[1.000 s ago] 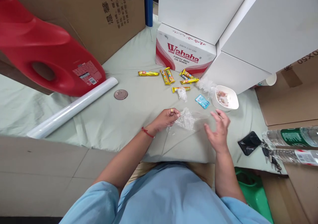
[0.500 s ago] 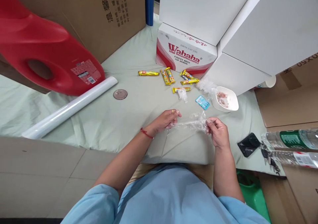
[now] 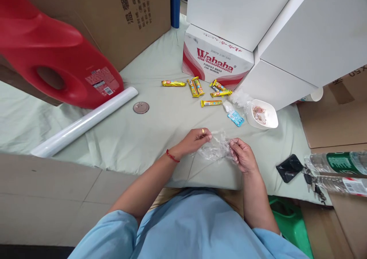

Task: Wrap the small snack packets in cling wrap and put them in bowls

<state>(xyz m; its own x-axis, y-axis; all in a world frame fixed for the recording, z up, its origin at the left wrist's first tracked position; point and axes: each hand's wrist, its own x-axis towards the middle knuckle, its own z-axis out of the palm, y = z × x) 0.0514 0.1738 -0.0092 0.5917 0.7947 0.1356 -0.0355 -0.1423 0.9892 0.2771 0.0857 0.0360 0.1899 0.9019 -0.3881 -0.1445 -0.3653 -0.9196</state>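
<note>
A crumpled clear plastic bag (image 3: 216, 149) stretches between my two hands, just above the cloth-covered surface. My left hand (image 3: 197, 139), with a ring and a red bracelet, pinches its left side between thumb and fingers. On the bag's right edge, my right hand (image 3: 242, 153) is closed, fingers curled. Beyond them lie several yellow-wrapped snack bars (image 3: 211, 103) and a blue packet (image 3: 235, 118). A bit of crumpled clear plastic (image 3: 228, 106) rests against that packet. At the right stands a white bowl (image 3: 272, 117) with pinkish wrappers inside.
A red jug (image 3: 86, 75) and a white roll (image 3: 86, 123) lie at the left, near a round metal disc (image 3: 141, 107). A Wahaha carton (image 3: 215, 60) stands at the back. At right are a black phone-like object (image 3: 289, 168), keys (image 3: 311, 180) and bottles (image 3: 341, 162).
My hands have come closer together, bunching the bag, which was stretched longer before. The small crumpled plastic has shifted from the nearest snack bar over to the blue packet.
</note>
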